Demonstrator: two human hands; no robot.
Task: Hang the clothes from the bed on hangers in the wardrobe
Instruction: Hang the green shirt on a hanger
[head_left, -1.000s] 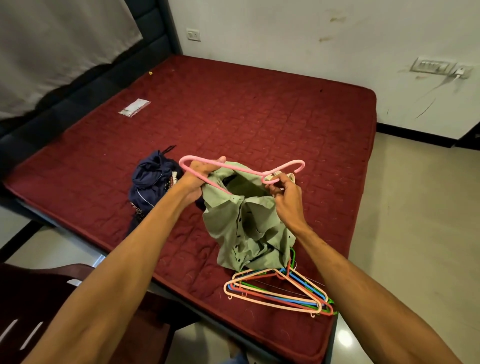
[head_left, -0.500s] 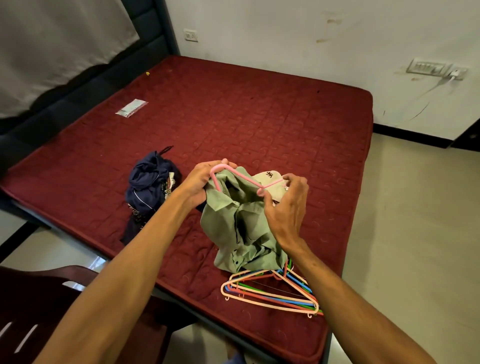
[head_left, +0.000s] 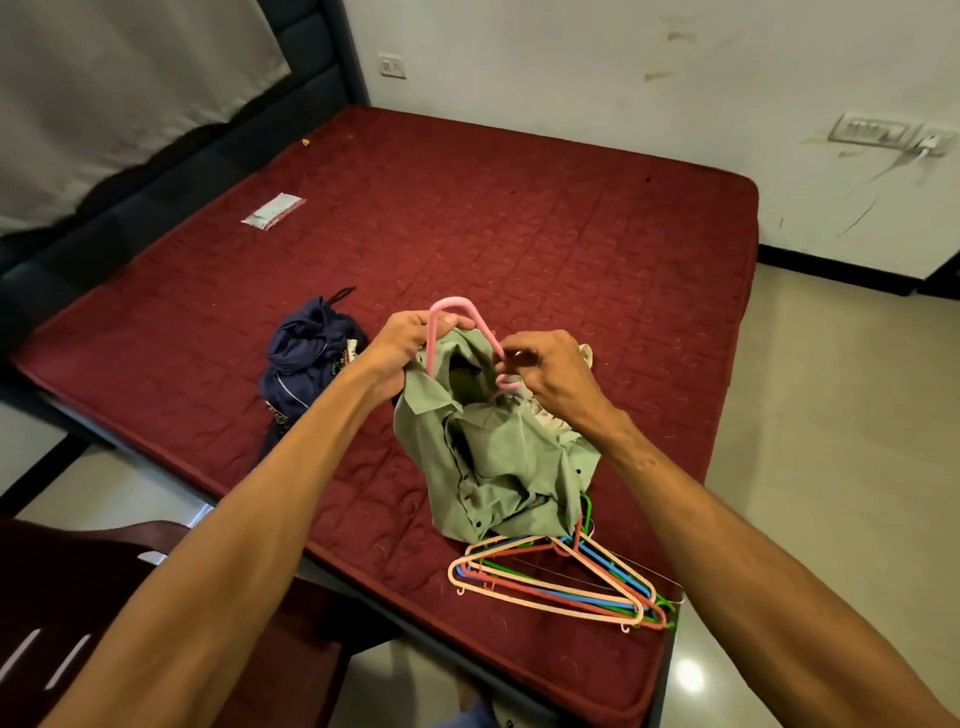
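Shirt (head_left: 493, 457) is resting on the bed (head_left: 571, 234) — hanger pile (head_left: 561, 577) sitting at its 5 o'clock, clothes bundle (head_left: 306, 358) at 10, packet (head_left: 272, 210) at 11.

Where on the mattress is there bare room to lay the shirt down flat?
The far half of the mattress is bare, between the small packet and the right edge. Crowded: the near edge, with navy clothes, green shirt and hanger pile.
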